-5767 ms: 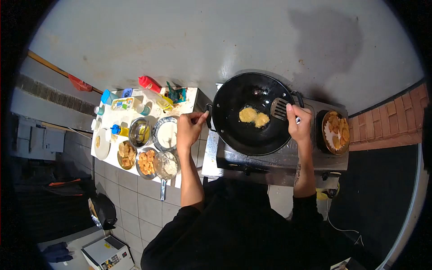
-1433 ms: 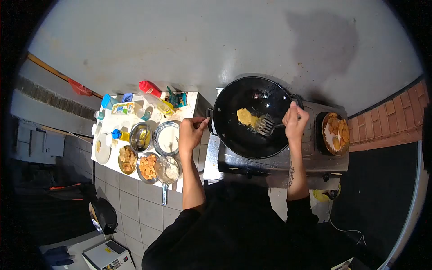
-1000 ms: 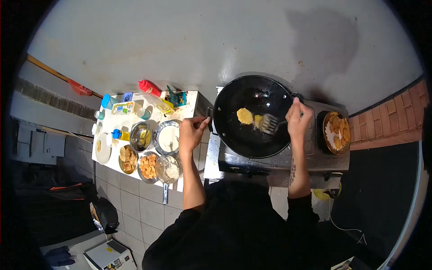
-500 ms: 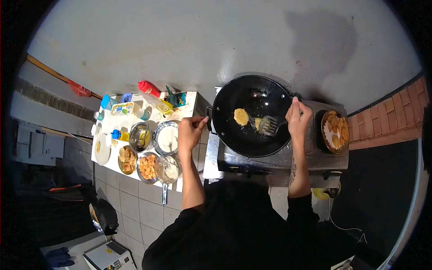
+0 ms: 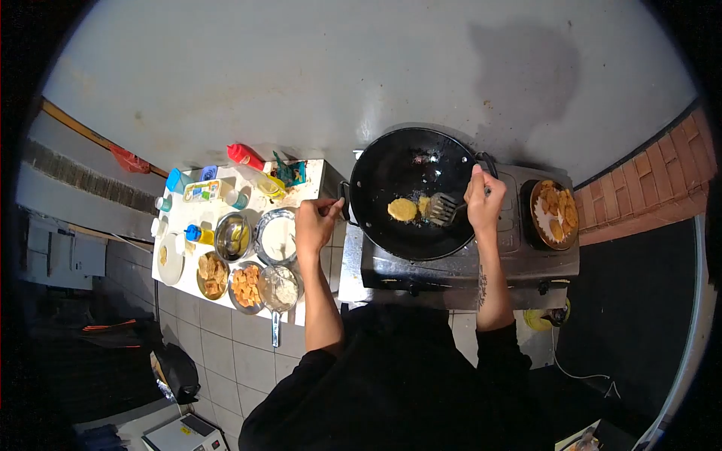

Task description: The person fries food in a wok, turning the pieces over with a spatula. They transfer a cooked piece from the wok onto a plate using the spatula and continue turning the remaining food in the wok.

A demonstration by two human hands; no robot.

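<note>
A dark wok (image 5: 391, 161) sits on the steel stove. My left hand (image 5: 317, 228) is closed at its left side, thumb and fingers pinching the wok's loop handle (image 5: 344, 201). In my right hand (image 5: 483, 201) is a slotted spatula (image 5: 444, 209), its head low inside the wok. A round golden fritter (image 5: 401, 210) lies on the wok's bottom in a little oil. Beside it a smaller yellow piece (image 5: 423, 205) shows, partly covered by the spatula head.
Right of the wok, a bowl of fried pieces (image 5: 555, 214) stands on the stove (image 5: 383, 268). On the white table (image 5: 174, 292) at left are a bowl of white batter (image 5: 279, 238), orange cubes (image 5: 246, 286), a floury strainer (image 5: 283, 289) and a red bottle (image 5: 244, 155).
The round fritter has slid down toward the near side of the wok, now level with the spatula head. The spatula and right hand have shifted slightly left. My left hand stays at the handle.
</note>
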